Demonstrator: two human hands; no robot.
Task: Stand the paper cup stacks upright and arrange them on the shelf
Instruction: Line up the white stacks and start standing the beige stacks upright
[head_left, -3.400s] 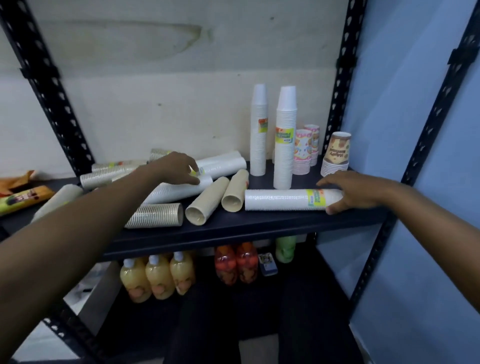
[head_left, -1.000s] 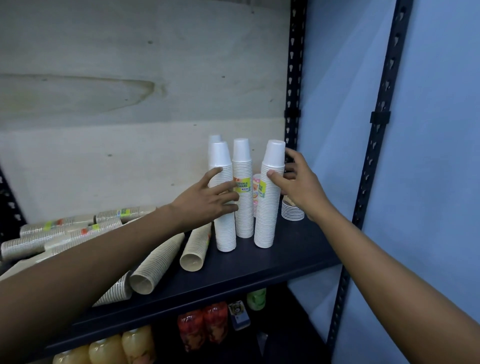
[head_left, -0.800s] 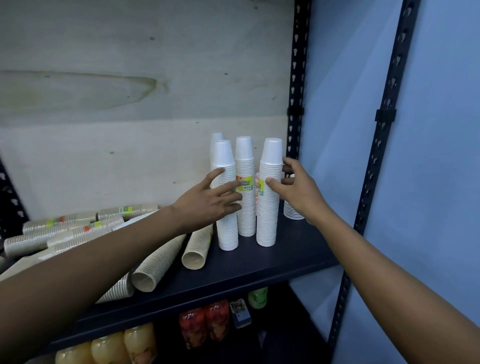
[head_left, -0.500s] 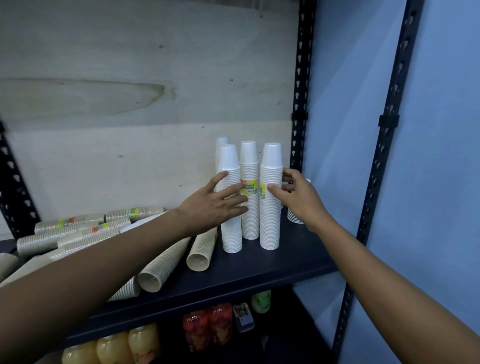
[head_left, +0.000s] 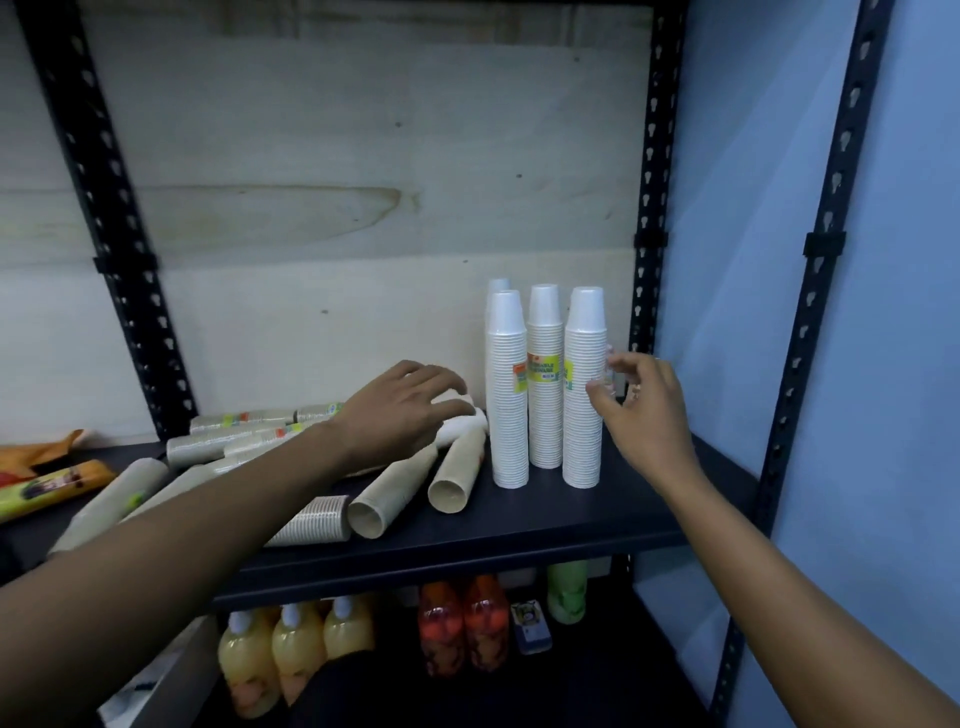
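Observation:
Three white paper cup stacks stand upright in a row on the black shelf (head_left: 550, 525): the left stack (head_left: 508, 410), the middle stack (head_left: 545, 415) and the right stack (head_left: 583, 441). A fourth stack's top (head_left: 497, 284) peeks out behind them. My right hand (head_left: 641, 410) hovers just right of the right stack, fingers apart, holding nothing. My left hand (head_left: 408, 410) lies spread over the end of a white stack (head_left: 462, 423) that is lying down. Two brown stacks (head_left: 395, 491) (head_left: 457, 473) and a ribbed stack (head_left: 317, 522) lie near the front edge.
More cup stacks (head_left: 244, 441) lie piled at the left. Snack packets (head_left: 47, 486) sit at the far left. Black perforated uprights (head_left: 647, 260) frame the shelf, with a blue wall (head_left: 737, 260) to the right. Juice bottles (head_left: 296, 649) stand on the shelf below.
My right hand has let go of the right stack and drawn slightly away. My left hand has left the upright left stack and dropped left onto the lying white stack.

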